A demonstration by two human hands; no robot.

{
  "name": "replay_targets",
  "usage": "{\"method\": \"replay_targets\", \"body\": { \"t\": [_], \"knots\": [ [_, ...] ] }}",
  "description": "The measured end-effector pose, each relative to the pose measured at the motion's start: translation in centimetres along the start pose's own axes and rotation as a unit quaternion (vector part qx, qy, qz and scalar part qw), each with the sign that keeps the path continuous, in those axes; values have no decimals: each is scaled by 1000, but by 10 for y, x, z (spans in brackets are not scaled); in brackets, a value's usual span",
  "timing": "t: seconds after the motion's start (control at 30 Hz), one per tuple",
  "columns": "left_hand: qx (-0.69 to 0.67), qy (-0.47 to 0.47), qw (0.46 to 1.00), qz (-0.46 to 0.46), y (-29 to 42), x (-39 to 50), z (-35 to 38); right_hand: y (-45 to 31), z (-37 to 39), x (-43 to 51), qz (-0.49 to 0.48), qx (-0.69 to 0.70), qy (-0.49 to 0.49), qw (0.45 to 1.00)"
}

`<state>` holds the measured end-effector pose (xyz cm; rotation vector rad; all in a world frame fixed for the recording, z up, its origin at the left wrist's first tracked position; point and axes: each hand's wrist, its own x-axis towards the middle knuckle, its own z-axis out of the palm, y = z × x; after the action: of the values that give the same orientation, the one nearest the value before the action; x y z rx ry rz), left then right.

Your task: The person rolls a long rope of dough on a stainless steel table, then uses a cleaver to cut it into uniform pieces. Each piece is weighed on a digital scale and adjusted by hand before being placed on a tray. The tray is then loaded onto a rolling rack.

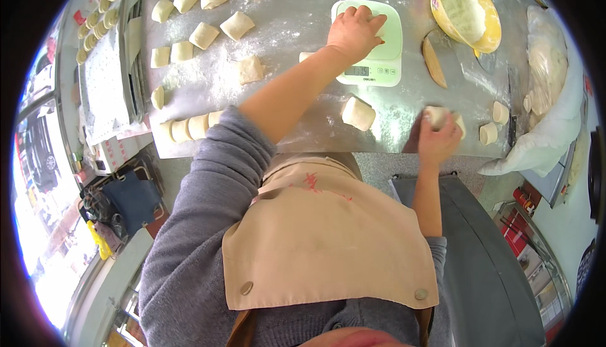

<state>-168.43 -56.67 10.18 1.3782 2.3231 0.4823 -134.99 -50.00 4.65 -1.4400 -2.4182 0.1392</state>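
My left hand is over the plate of a pale green digital kitchen scale, its fingers curled around something light that is mostly hidden. My right hand, slightly blurred, is at the table's near edge on a piece of white dough, with more dough just right of its fingers. Between the hands, nearer me, lies a thick dough piece. Behind my left forearm a bit of dough peeks out. Cut dough pieces stand in loose rows at the left, and a row of dough slices touches my sleeve.
A yellow bowl of flour stands at the back right, beside a curved wooden tool. Two small dough pieces sit near the right edge. Plastic-covered dough lies beyond. Stacked trays stand left of the floured metal table.
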Motion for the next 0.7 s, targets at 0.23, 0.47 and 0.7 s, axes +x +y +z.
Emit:
{"method": "replay_targets", "body": {
  "t": [0.23,0.47,0.7],
  "knots": [
    [-783,-40,609,-125,-58,-74,-30,-14,-7,-3,-295,-68,-11,953],
    [-410,353,820,-187,-216,-206,-74,-90,-10,29,152,542,-92,821],
    [154,183,938,-252,-283,-237,-73,-230,30,111,-283,239,46,928]
  ]
}}
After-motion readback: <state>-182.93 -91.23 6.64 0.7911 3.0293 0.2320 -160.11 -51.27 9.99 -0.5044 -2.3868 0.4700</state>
